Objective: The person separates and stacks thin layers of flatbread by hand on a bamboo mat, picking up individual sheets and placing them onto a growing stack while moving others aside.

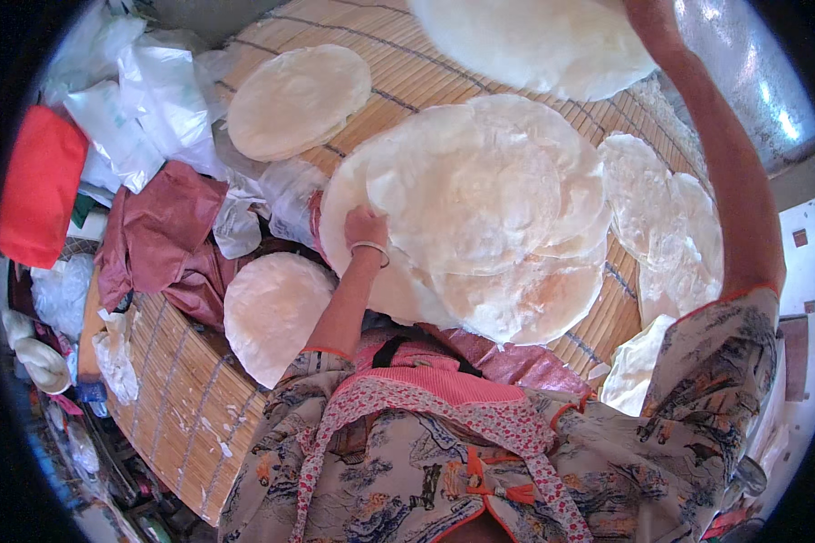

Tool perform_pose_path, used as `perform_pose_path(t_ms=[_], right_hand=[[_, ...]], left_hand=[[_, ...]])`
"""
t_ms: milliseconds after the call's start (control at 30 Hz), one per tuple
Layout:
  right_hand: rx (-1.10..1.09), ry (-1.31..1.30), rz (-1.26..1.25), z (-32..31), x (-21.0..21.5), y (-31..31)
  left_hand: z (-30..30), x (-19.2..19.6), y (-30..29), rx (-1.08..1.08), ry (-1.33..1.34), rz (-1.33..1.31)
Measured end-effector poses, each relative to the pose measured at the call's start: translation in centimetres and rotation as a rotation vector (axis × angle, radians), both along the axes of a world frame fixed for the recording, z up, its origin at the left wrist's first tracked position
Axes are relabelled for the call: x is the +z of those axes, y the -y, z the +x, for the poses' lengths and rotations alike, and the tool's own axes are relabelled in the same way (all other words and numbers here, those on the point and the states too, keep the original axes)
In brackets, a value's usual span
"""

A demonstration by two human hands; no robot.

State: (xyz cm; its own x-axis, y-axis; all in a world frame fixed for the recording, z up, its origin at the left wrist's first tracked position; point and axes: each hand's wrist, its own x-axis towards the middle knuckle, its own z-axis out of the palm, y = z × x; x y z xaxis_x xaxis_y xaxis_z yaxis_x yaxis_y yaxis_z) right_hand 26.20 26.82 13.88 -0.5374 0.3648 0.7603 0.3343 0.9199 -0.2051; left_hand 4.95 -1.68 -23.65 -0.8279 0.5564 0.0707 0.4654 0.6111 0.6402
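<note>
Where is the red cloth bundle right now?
In the head view the red cloth bundle lies at the far left edge, beside the white plastic bags and left of the maroon sheet, well away from the left hand.

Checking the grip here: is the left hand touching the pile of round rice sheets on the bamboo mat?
Touching. The head view shows the left hand with its fingers pressed on the edge of the pile of round sheets.

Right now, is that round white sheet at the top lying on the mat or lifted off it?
Lifted. The round white sheet hangs above the bamboo mat, at the end of the raised right arm; the right hand itself is out of view.
</note>
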Motion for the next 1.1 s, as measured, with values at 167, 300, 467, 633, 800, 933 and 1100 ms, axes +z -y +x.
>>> perform_pose_path(t_ms=[167, 300, 467, 633, 800, 933, 1100], right_hand=[[0.115, 0.277, 0.318, 1.0, -7.3, 7.4], [0.18, 0.367, 0.042, 2.5, -21.2, 16.1], [0.213, 0.354, -0.366, 1.7, -30.0, 22.2], [0.312, 0.414, -0.444, 1.8, -29.1, 21.7], [0.343, 0.489, -0.761, 2.1, -28.7, 19.8], [0.36, 0.483, -0.873, 2.2, -29.4, 18.7], [0.412, 0.413, -1.036, 1.9, -29.1, 18.4]], left_hand=[[-0.3, 3.5, 0.9, 0.161, 0.924, 0.546], [1.1, 5.7, 1.4, 0.034, 1.471, 0.856], [2.3, 5.0, 2.0, 0.025, 1.529, 0.935], [1.8, 4.3, 2.2, -0.011, 1.65, 1.026], [2.6, 5.6, 1.8, -0.232, 1.541, 1.029], [2.4, 4.8, 1.9, -0.273, 1.565, 1.034], [3.1, 5.9, 1.6, -0.188, 1.487, 0.988]])
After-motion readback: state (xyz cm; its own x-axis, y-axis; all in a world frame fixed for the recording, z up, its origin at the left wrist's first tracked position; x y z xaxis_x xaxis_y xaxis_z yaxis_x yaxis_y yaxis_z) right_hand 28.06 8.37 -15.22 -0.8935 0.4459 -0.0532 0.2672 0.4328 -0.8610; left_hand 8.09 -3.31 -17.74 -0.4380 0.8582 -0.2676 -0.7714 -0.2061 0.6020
